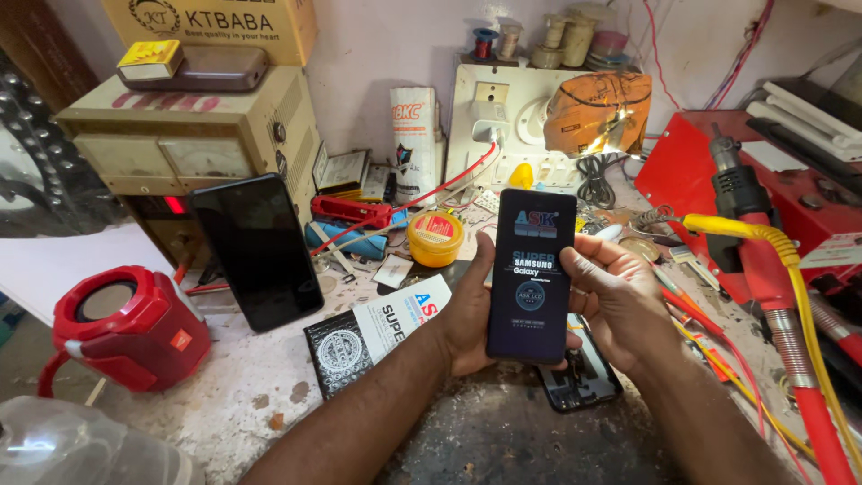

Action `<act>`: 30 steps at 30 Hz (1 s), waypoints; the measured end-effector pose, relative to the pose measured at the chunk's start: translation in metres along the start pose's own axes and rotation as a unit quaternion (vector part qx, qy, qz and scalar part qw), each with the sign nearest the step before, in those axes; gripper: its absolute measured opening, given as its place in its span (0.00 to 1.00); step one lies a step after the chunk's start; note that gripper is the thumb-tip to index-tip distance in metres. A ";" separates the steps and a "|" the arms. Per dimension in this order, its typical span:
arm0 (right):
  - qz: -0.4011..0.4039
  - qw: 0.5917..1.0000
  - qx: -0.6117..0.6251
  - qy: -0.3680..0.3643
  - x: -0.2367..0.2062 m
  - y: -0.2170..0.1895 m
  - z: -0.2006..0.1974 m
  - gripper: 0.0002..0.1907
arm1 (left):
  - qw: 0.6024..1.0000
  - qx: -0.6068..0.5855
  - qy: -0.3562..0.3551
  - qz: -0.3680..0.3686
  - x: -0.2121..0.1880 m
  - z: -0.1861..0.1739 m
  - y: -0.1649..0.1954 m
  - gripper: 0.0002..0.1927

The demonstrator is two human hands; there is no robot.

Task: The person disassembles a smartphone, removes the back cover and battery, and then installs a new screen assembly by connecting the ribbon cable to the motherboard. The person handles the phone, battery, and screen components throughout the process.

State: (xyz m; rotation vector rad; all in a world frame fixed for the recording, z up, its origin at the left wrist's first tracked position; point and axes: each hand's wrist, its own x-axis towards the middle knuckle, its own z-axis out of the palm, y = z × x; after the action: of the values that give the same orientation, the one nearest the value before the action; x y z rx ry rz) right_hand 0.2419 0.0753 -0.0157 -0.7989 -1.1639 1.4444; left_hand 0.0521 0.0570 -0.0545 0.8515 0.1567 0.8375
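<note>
At the near left corner lies a clear crumpled plastic bag [85,449]; what it holds cannot be made out. Just beyond it, at the table's left edge, sits one red rounded speaker [130,328].

Near the middle, the left hand [471,310] and the right hand [620,301] hold one tall dark rectangular panel with a printed film [530,274] upright between them above the grey dusty table [260,404]. The left hand's fingers curl behind the panel with the thumb on its left edge; the right hand grips the right edge with fingers bent. Under the hands, a black opened phone body [584,382] lies flat on the table. Left of it rests one black and white flat printed packet [377,332].

Farther left, one black glossy phone [260,251] leans against a beige metal instrument box [189,144]. In the middle stands one small round yellow tin [435,238], lid shut. At the right, a red stand with yellow cable [763,242] crowds the edge. Open room is only the bare patch nearest the viewer.
</note>
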 end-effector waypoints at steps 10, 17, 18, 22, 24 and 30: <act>-0.023 0.994 -0.093 0.049 -0.004 0.003 0.001 0.18 | 1.000 0.002 -0.001 0.016 -0.005 0.000 -0.003 0.60; -0.042 0.986 -0.160 0.025 -0.014 -0.001 0.005 0.21 | 0.997 0.002 0.007 0.080 -0.007 -0.001 -0.004 0.57; -0.054 0.984 -0.168 0.016 -0.014 -0.004 0.006 0.21 | 0.996 0.007 -0.003 0.089 -0.007 -0.002 -0.002 0.57; -0.052 0.983 -0.174 0.017 -0.017 -0.008 0.007 0.21 | 0.997 -0.008 -0.012 0.077 -0.009 -0.004 0.002 0.61; -0.058 0.983 -0.176 0.014 -0.017 -0.008 0.008 0.20 | 0.996 -0.022 0.011 0.087 -0.009 -0.002 0.000 0.60; -0.064 0.981 -0.181 0.014 -0.017 -0.009 0.008 0.20 | 0.996 -0.012 -0.008 0.088 -0.010 -0.003 0.001 0.62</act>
State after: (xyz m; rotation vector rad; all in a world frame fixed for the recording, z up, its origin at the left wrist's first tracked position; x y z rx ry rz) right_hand 0.2410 0.0562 -0.0065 -0.9706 -1.4529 1.1256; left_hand 0.0437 0.0518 -0.0579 0.8574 0.0582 0.9951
